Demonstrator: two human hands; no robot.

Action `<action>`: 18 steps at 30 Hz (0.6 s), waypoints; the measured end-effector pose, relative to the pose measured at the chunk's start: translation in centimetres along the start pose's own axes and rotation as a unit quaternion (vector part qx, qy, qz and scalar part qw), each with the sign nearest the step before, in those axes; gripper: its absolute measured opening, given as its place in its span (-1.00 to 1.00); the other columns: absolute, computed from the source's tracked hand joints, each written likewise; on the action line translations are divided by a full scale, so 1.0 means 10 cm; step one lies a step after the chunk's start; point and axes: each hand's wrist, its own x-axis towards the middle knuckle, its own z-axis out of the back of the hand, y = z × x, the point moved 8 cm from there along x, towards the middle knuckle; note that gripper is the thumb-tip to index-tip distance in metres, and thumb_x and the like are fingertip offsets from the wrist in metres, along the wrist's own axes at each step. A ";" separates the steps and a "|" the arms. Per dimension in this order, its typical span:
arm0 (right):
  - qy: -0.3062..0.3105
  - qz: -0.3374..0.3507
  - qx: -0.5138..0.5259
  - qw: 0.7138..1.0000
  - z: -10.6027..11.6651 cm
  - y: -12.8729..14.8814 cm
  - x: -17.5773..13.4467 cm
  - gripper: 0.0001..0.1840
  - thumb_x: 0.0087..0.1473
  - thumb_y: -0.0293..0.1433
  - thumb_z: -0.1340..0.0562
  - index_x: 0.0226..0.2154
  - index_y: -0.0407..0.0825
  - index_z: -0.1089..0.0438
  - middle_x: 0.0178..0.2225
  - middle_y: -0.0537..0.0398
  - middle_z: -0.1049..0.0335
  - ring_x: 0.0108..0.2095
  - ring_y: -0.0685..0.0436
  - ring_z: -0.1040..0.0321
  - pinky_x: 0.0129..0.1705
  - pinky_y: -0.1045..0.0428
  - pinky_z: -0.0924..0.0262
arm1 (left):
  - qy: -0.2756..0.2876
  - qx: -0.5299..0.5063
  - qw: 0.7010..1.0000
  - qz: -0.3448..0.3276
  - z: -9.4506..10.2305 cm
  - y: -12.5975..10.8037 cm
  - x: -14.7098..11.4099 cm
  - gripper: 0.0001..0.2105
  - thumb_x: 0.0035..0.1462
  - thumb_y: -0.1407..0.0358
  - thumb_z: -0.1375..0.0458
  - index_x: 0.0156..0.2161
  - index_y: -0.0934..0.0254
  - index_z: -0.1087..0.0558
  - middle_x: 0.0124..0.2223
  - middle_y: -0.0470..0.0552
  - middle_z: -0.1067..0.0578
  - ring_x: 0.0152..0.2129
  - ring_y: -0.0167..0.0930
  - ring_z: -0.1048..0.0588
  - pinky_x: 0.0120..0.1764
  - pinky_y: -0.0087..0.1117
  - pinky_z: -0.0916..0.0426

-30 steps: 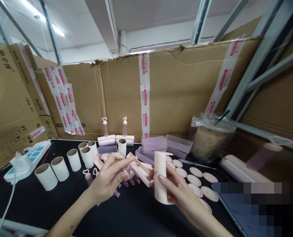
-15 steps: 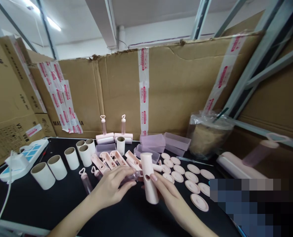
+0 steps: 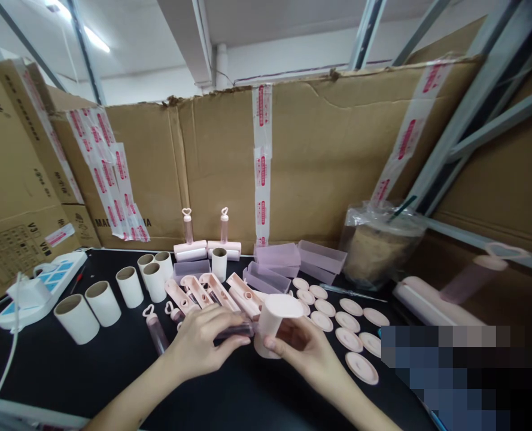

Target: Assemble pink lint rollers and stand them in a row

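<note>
My left hand [image 3: 203,336] is closed around a translucent purple lint roller handle [image 3: 239,330]. The handle's right end meets or nearly meets the side of a pink lint roller body [image 3: 270,323]; whether it sits in the hole I cannot tell. My right hand [image 3: 308,350] grips that body from the right, thumb in front, with its flat oval end tilted up toward me. Behind my hands lie several open pink roller shells [image 3: 218,290]. Left of my left hand are loose purple handles with heart loops [image 3: 156,329].
White paper rolls [image 3: 78,320] and a power strip [image 3: 63,281] stand at the left. Pink oval caps [image 3: 349,340] spread to the right, near lilac covers [image 3: 277,256]. Two assembled lint rollers [image 3: 190,250] stand against the cardboard wall [image 3: 221,167]. A bagged drink cup [image 3: 376,251] is at the back right.
My right hand has turned the pink body so that its oval end faces up toward me and its hole is out of sight. The left hand keeps the handle, nearly in place.
</note>
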 end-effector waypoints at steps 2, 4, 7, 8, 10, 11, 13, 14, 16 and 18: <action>0.015 -0.002 -0.017 1.000 -0.01 -0.01 0.01 -0.50 -0.22 -0.20 -0.41 -0.18 -0.01 -0.37 -0.15 -0.09 -0.49 -0.15 -0.30 -0.43 -0.03 -0.20 -0.28 | -0.003 -0.001 1.000 -0.008 -0.01 -0.02 -0.01 -0.82 0.11 0.27 -0.15 -0.16 0.25 -0.42 -0.18 0.03 -0.57 -0.29 -0.38 -0.54 -0.23 -0.39 -0.42; 0.028 0.003 -0.034 0.999 -0.01 -0.01 0.01 -0.50 -0.20 -0.21 -0.40 -0.16 -0.01 -0.37 -0.17 -0.08 -0.50 -0.17 -0.28 -0.44 -0.06 -0.18 -0.29 | 0.000 -0.005 1.000 -0.014 -0.02 -0.04 -0.02 -0.80 0.12 0.29 -0.14 -0.13 0.27 -0.41 -0.14 0.07 -0.55 -0.25 -0.36 -0.53 -0.21 -0.39 -0.42; 0.026 0.014 -0.090 0.996 0.02 -0.02 -0.01 -0.50 -0.18 -0.23 -0.39 -0.14 -0.01 -0.38 -0.20 -0.05 -0.50 -0.22 -0.26 -0.43 -0.12 -0.14 -0.32 | 0.017 -0.003 1.000 -0.013 -0.06 -0.04 -0.04 -0.80 0.14 0.30 -0.11 -0.13 0.30 -0.40 -0.18 0.09 -0.56 -0.32 -0.36 -0.54 -0.26 -0.40 -0.42; 0.024 0.018 -0.114 0.993 0.03 -0.02 -0.02 -0.50 -0.18 -0.23 -0.39 -0.14 -0.01 -0.38 -0.22 -0.04 -0.50 -0.24 -0.26 -0.43 -0.15 -0.12 -0.32 | 0.027 -0.002 1.000 -0.007 -0.07 -0.03 -0.04 -0.80 0.14 0.29 -0.11 -0.14 0.31 -0.40 -0.22 0.08 -0.56 -0.37 -0.37 -0.54 -0.30 -0.41 -0.42; 0.023 0.030 -0.162 0.986 0.05 -0.03 -0.04 -0.54 -0.18 -0.23 -0.38 -0.17 -0.01 -0.40 -0.28 0.00 -0.50 -0.29 -0.24 -0.41 -0.24 -0.08 -0.34 | 0.048 -0.004 0.999 0.011 -0.10 -0.01 -0.04 -0.80 0.14 0.26 -0.10 -0.15 0.31 -0.41 -0.33 0.04 -0.55 -0.46 -0.40 -0.52 -0.39 -0.44 -0.39; 0.023 0.038 -0.185 0.982 0.06 -0.03 -0.04 -0.60 -0.16 -0.23 -0.37 -0.22 -0.01 -0.41 -0.33 0.03 -0.49 -0.34 -0.22 -0.40 -0.29 -0.06 -0.33 | 0.058 -0.008 0.998 0.022 -0.11 0.01 -0.04 -0.80 0.14 0.26 -0.10 -0.16 0.31 -0.41 -0.36 0.01 -0.54 -0.49 -0.41 -0.51 -0.41 -0.45 -0.38; 0.025 0.059 -0.224 0.972 0.06 -0.01 -0.06 -0.71 -0.12 -0.22 -0.35 -0.32 -0.02 -0.42 -0.44 0.08 -0.45 -0.42 -0.16 -0.37 -0.36 -0.03 -0.31 | 0.077 -0.019 0.996 0.046 -0.13 0.02 -0.04 -0.81 0.14 0.26 -0.10 -0.17 0.29 -0.42 -0.37 -0.01 -0.54 -0.51 -0.43 -0.49 -0.42 -0.47 -0.36; 0.028 0.071 -0.242 0.967 0.06 0.01 -0.06 -0.74 -0.10 -0.23 -0.34 -0.35 -0.02 -0.42 -0.46 0.09 -0.44 -0.44 -0.15 -0.35 -0.37 -0.02 -0.31 | 0.085 -0.023 0.994 0.059 -0.13 0.03 -0.04 -0.81 0.14 0.26 -0.10 -0.17 0.29 -0.43 -0.37 -0.02 -0.53 -0.51 -0.44 -0.48 -0.42 -0.47 -0.35; 0.040 0.089 -0.259 0.961 0.03 0.05 -0.07 -0.77 -0.09 -0.25 -0.33 -0.33 0.00 -0.42 -0.43 0.08 -0.45 -0.40 -0.17 -0.37 -0.33 -0.03 -0.31 | 0.101 -0.024 0.991 0.082 -0.14 0.03 -0.04 -0.82 0.13 0.26 -0.10 -0.19 0.27 -0.44 -0.39 -0.05 -0.53 -0.53 -0.45 -0.47 -0.42 -0.49 -0.34; 0.057 0.100 -0.254 0.960 0.00 0.08 -0.07 -0.76 -0.08 -0.27 -0.33 -0.30 0.01 -0.42 -0.35 0.05 -0.48 -0.32 -0.22 -0.40 -0.25 -0.06 -0.31 | 0.115 -0.019 0.988 0.097 -0.15 0.03 -0.04 -0.82 0.13 0.25 -0.10 -0.19 0.25 -0.45 -0.43 -0.07 -0.51 -0.53 -0.45 -0.46 -0.44 -0.49 -0.32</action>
